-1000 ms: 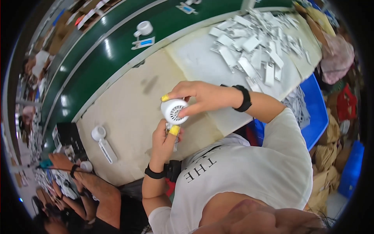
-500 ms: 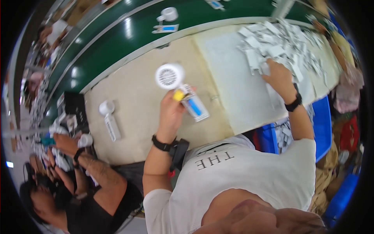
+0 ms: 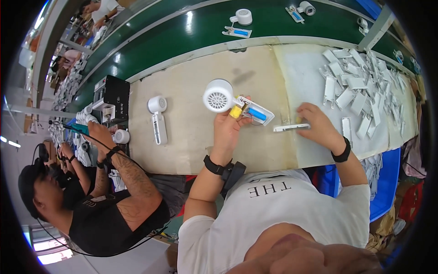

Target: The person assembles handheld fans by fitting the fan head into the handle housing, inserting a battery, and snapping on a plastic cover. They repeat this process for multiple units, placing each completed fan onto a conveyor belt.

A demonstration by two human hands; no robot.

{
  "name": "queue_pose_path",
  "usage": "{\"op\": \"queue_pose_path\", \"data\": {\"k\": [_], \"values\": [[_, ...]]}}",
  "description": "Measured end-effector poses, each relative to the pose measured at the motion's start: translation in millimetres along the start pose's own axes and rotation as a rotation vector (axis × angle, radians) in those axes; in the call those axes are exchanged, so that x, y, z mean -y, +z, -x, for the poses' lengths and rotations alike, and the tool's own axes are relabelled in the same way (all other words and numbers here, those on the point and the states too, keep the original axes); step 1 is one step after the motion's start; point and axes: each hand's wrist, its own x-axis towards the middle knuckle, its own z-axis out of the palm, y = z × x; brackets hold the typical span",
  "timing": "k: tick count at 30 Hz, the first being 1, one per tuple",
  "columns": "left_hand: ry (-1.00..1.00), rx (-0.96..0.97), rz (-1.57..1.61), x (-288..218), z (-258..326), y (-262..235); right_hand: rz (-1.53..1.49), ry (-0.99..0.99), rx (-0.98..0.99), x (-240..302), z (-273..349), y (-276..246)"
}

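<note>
Fan head [image 3: 218, 96]: wht plastic, smooth, semi-gloss. Handle shell [image 3: 268, 117]: same wht plastic. Battery cell [image 3: 257, 113]: shiny blue plastic-type wrap. Cover strip [image 3: 291, 128]: wht plastic, smooth. Heaped covers [image 3: 358, 83]: wht plastic, smooth, sl. sheen. Finger cot [image 3: 235, 112]: yellow, rubbery look. Belt [image 3: 205, 29]: grn, v. glossy, light streaks. Beige sheet [image 3: 191, 68]: matt, stained, paper or card, can't tell. Pale sheet [image 3: 315, 86]: smooth, sl. sheen. Bin [image 3: 388, 185]: blue plastic, smooth. Tee [image 3: 283, 214]: wht cloth, matt. Wrist strap [image 3: 341, 151]: blk, matt.

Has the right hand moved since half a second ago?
Yes: the right hand has moved left, away from the white cover pile, toward the yellowish table seam.
</note>
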Motion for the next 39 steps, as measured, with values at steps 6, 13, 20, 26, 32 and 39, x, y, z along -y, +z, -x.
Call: {"op": "queue_pose_path", "data": {"k": [6, 13, 20, 26, 32, 39], "values": [[0.214, -0.017, -0.163, 6, 7, 5, 0.443, -0.179, -0.080, 21, 0, 10], [0.218, 0.038, -0.135, 15, 11, 5, 0.168, -0.216, -0.123, 50, -22, 14], [0.185, -0.022, -0.098, 16, 16, 14, 0.098, -0.632, -0.142, 83, -39, 38], [0.193, -0.016, -0.081, 18, 21, 17, 0.104, -0.595, -0.173, 86, -36, 39], [0.243, -0.034, -0.087, 21, 21, 19, 0.077, -0.595, -0.196, 89, -35, 41], [0.236, -0.029, -0.100, 21, 22, 20, 0.075, -0.586, -0.197, 85, -34, 42]]}}
